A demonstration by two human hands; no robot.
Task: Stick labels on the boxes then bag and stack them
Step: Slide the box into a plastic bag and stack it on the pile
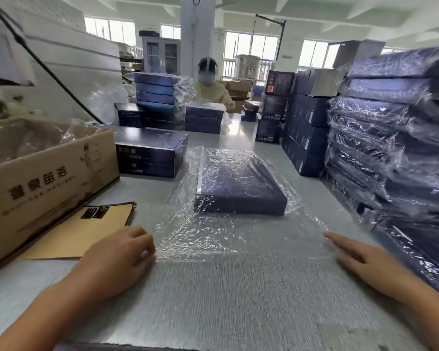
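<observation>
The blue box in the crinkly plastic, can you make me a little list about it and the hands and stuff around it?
Box: flat dark blue box lying inside a clear plastic bag, on the grey table
Left hand: fingers curled at the bag's open edge
Right hand: flat, fingers straight, at the bag's other corner
Right side: tall stack of bagged blue boxes
Left side: brown cardboard carton, unbagged blue boxes
</observation>
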